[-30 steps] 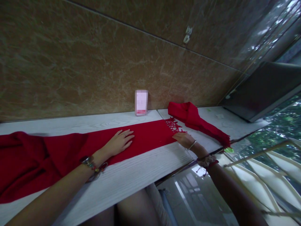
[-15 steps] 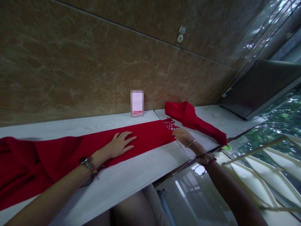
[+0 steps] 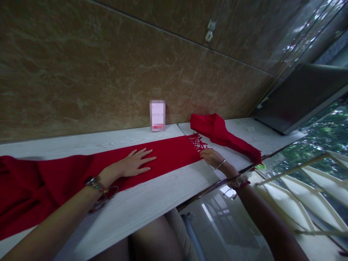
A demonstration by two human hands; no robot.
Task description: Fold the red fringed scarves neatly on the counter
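Observation:
A long red scarf (image 3: 171, 154) lies stretched along the white wood-grain table, flat in the middle and bunched in folds at the far left. My left hand (image 3: 137, 163) rests palm down on its flat part, fingers spread. At the scarf's right end is a knotted fringe (image 3: 198, 142). My right hand (image 3: 211, 157) has its fingers pinched together on the near corner of that fringe. Beyond it lies a second piece of red cloth (image 3: 217, 130), loosely folded over; whether it joins the scarf cannot be seen.
A phone-like pale device (image 3: 157, 115), its face blurred out, leans upright against the brown marbled wall (image 3: 108, 72). The white table (image 3: 163, 185) ends at a near edge above my legs. A dark panel (image 3: 304, 98) and a pale metal railing (image 3: 296, 195) are on the right.
My left hand has slid slightly left on the scarf, fingers still spread. My right hand keeps its pinch at the fringe. The whole view has shifted a little.

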